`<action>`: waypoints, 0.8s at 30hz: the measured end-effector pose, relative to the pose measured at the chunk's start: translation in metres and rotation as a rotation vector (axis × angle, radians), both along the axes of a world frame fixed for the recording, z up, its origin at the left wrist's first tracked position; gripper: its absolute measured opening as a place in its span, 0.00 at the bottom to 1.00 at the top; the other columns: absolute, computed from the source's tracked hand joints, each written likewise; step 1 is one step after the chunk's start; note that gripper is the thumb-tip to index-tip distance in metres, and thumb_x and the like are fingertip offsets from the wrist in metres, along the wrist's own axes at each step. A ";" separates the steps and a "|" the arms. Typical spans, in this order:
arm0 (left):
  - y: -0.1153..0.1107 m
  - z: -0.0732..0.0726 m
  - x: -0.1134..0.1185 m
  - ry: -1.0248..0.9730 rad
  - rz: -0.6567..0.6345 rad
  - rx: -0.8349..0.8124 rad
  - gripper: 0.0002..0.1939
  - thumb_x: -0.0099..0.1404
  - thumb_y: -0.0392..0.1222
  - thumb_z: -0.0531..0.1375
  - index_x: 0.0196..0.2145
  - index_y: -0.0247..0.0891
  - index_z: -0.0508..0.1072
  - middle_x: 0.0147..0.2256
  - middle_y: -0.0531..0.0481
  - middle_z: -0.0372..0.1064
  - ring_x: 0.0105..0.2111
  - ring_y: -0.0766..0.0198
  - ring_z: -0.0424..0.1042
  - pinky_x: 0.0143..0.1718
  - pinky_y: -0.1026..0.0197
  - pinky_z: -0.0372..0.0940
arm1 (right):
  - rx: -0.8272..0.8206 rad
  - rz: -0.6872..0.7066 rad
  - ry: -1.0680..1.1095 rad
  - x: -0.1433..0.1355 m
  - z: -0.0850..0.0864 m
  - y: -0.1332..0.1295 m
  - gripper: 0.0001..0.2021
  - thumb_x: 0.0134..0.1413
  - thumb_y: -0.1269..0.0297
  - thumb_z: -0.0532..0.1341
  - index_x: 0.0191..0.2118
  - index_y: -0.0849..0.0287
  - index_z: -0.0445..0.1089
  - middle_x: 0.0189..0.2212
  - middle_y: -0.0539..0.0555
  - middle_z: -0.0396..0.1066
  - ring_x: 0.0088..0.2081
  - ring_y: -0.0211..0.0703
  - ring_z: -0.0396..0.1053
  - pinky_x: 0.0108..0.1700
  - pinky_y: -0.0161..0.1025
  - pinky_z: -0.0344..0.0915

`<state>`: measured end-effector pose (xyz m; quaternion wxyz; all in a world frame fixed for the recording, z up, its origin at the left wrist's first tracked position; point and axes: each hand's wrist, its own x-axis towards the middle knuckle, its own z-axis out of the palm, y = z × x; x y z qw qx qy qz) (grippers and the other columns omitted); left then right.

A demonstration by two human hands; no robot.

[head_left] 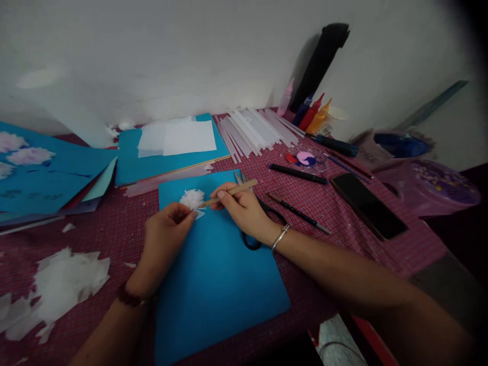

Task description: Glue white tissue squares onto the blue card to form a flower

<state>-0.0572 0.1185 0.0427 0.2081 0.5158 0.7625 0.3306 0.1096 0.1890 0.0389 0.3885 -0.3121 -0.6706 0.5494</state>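
Observation:
A blue sheet of card (221,284) lies in front of me on the table. Near its top sits a fluffy flower of white paper (191,197). My right hand (240,206) is closed round a flat wooden craft stick (244,187), whose lower end points at the flower's right side. My left hand (170,231) is pinched at the flower's lower edge, with a small piece of white paper (199,214) at the fingertips. Partly hidden under my right hand and wrist are scissors (251,243) with black handles.
Cut white paper pieces (70,282) are heaped at left, near a blue card with paper flowers (57,173). White sheets (188,137) and paper strips (253,129) lie behind. Rightward are a marker (297,174), a brush (299,213), a phone (368,206) and paint bottles (319,117).

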 end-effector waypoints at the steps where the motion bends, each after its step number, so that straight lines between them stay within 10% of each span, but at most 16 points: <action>1: 0.000 0.001 0.000 0.004 0.006 0.006 0.10 0.55 0.49 0.60 0.24 0.40 0.69 0.21 0.56 0.66 0.23 0.64 0.66 0.25 0.63 0.57 | 0.018 -0.004 -0.001 0.002 0.000 -0.002 0.12 0.63 0.63 0.51 0.34 0.59 0.70 0.30 0.51 0.71 0.34 0.37 0.72 0.39 0.37 0.68; 24: 0.000 -0.001 -0.007 -0.142 0.060 0.077 0.16 0.64 0.49 0.53 0.21 0.39 0.64 0.18 0.57 0.61 0.20 0.67 0.61 0.23 0.63 0.53 | 0.533 0.113 -0.283 0.004 -0.005 -0.009 0.11 0.64 0.66 0.53 0.44 0.58 0.73 0.39 0.54 0.74 0.42 0.41 0.71 0.49 0.40 0.66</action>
